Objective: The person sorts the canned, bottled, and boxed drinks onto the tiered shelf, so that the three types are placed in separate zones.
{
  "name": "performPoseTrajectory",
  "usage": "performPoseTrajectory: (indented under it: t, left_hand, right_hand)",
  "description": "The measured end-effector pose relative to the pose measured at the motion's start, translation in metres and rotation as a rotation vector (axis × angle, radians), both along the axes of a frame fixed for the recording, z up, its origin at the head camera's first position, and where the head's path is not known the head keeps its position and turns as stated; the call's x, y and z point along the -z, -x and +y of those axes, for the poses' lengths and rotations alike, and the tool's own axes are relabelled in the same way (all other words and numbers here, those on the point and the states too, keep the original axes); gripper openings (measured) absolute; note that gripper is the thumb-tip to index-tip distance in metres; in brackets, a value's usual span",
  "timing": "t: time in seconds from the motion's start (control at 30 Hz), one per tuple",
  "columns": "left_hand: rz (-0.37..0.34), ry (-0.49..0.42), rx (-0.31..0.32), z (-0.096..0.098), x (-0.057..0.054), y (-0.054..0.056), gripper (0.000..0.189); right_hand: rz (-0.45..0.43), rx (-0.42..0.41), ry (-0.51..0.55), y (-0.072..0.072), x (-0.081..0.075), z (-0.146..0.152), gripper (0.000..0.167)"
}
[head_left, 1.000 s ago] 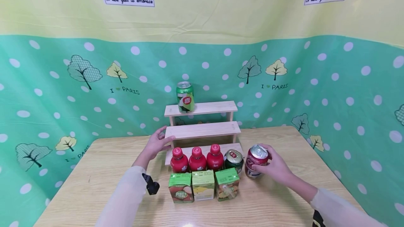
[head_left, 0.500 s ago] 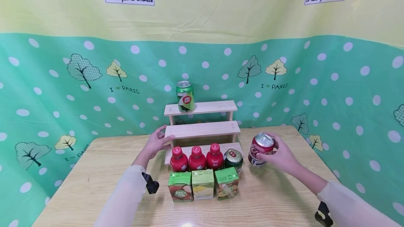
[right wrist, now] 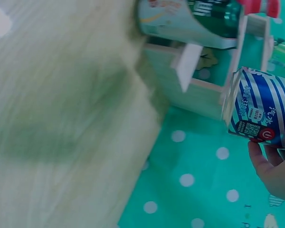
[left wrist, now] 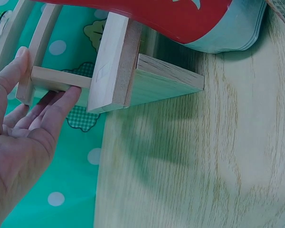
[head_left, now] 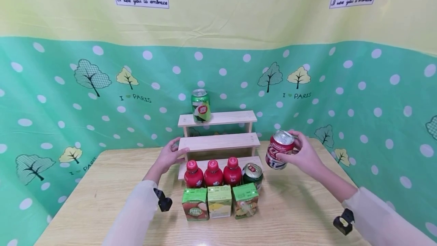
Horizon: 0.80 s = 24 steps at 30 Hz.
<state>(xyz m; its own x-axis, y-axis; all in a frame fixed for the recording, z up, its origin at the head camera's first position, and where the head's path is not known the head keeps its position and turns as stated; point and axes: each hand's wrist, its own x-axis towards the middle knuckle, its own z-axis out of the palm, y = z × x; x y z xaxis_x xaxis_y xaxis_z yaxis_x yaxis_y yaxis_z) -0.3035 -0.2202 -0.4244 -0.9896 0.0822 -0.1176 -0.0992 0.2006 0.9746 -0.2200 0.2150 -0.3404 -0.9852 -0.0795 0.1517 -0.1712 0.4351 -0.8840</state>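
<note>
My left hand [head_left: 169,154] holds the left end of a three-step wooden display stand [head_left: 220,141]. In the left wrist view its thumb lies on the middle step's edge, with fingertips at the side strut [left wrist: 61,80]. Out to the right of the stand, my right hand [head_left: 306,158] grips a red soda can [head_left: 275,152], raised above the table and slightly tilted. The right wrist view shows the can's blue-and-silver striped side [right wrist: 261,111], with fingers beneath it. A green soda can [head_left: 201,107] stands upright at the left of the top step.
Before the bottom step stand red bottles [head_left: 213,175] in a row, with a dark green can [head_left: 252,175] at their right. Several juice cartons [head_left: 219,202] line up in front of these on the wooden table [head_left: 112,200]. A polka-dot cloth [head_left: 136,75] hangs behind.
My right hand has lifted the red soda can off the table, first rightward and up, then back left toward the stand. My left hand has stayed at the stand.
</note>
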Motion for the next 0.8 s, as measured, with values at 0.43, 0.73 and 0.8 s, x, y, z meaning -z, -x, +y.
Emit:
performPoseTrajectory:
  t: [0.43,0.73,0.8]
  left_hand:
    - [0.006,-0.002,-0.007,0.001,0.001,0.0,0.081]
    - [0.009,0.012,-0.01,0.001,0.004,0.003,0.082]
    - [0.009,0.018,-0.012,0.0,0.005,0.003,0.082]
  right_hand:
    - [0.016,-0.023,0.037,0.017,-0.029,-0.028,0.083]
    - [0.033,-0.027,0.063,0.031,-0.035,-0.042,0.082]
    - [0.046,-0.041,0.069,0.035,-0.037,-0.045,0.081]
